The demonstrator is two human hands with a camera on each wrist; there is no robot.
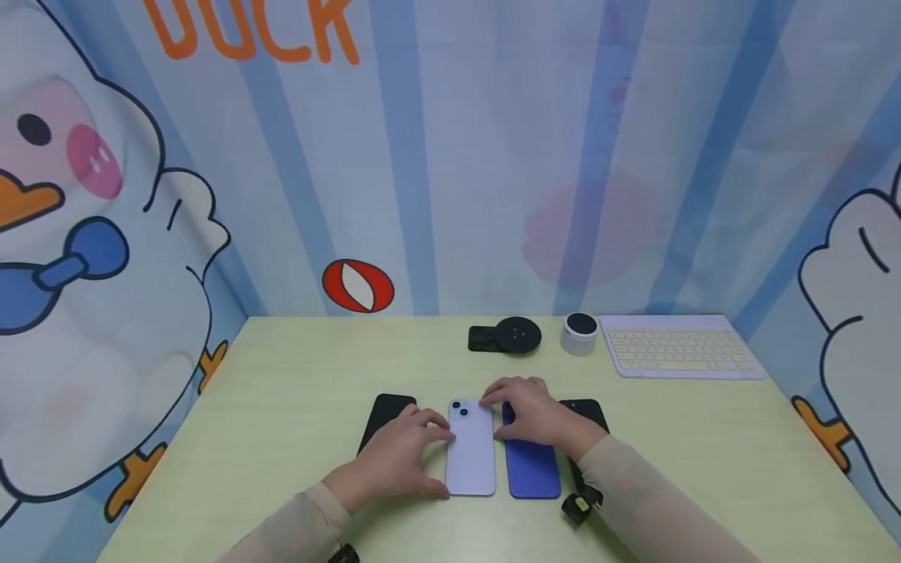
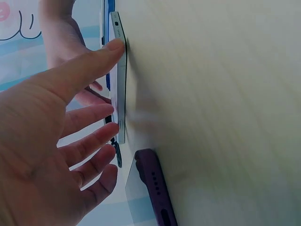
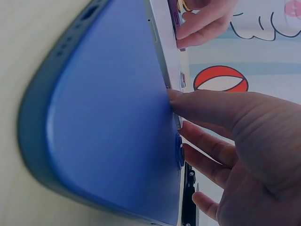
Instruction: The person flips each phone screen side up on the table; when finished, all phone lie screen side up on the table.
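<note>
A lavender phone [image 1: 470,461] lies back side up on the table, its two camera lenses at the far end. My left hand [image 1: 394,460] is along its left side, with the thumb on the near left corner and loosely spread fingers at the edge. On the other side, my right hand [image 1: 533,413] touches its far right corner with a fingertip, the thumb close to the right edge. Beneath the right hand is a blue phone [image 1: 533,474], its back filling much of the right wrist view. A dark phone [image 2: 157,186] with a purple frame sits left of my left hand.
Right of the blue phone lies another dark phone [image 1: 588,409], partly under the right forearm. Toward the back are a black folding stand with a round pad [image 1: 519,335], a small white cylinder [image 1: 579,336] and a lavender keyboard [image 1: 679,348]. A printed curtain [image 1: 479,156] hangs behind the table.
</note>
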